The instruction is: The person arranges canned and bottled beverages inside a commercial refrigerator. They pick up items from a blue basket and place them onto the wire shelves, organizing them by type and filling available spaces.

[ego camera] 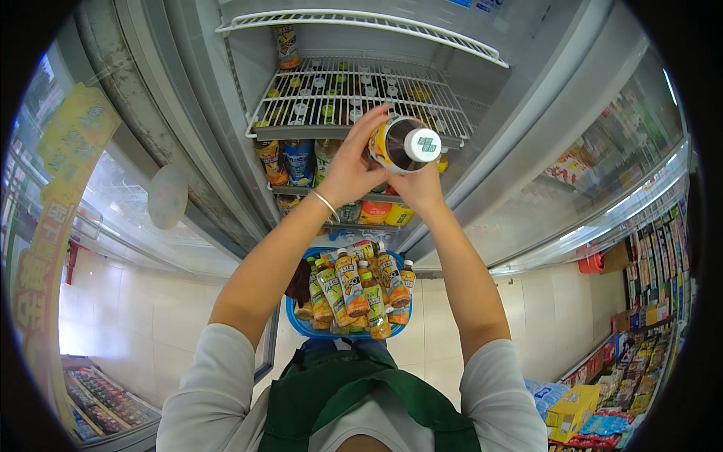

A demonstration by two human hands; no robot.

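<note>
In front of the fridge shelves, a dark-drink bottle (pixel 390 141) with a white cap tilts with its cap towards me. My left hand (pixel 357 161) wraps its far left side, fingers spread along the label. Against its near underside rests my right hand (pixel 419 189), its fingers mostly hidden by the bottle and my left hand. Behind the bottle is a white wire shelf (pixel 316 99), with several capped bottles visible through its bars. A lone orange-labelled bottle (pixel 287 45) stands at that shelf's back left. Below my forearms sits a blue basket (pixel 291 316) piled with bottled drinks (pixel 353 282).
Another wire shelf (pixel 361 20) crosses above. Lower rows hold a blue-labelled bottle (pixel 297 161) and other drinks. Glass doors stand at both sides, the right door (pixel 542 186) swung outward. Packaged goods (pixel 610 390) and a yellow carton (pixel 571 412) lie at the lower right.
</note>
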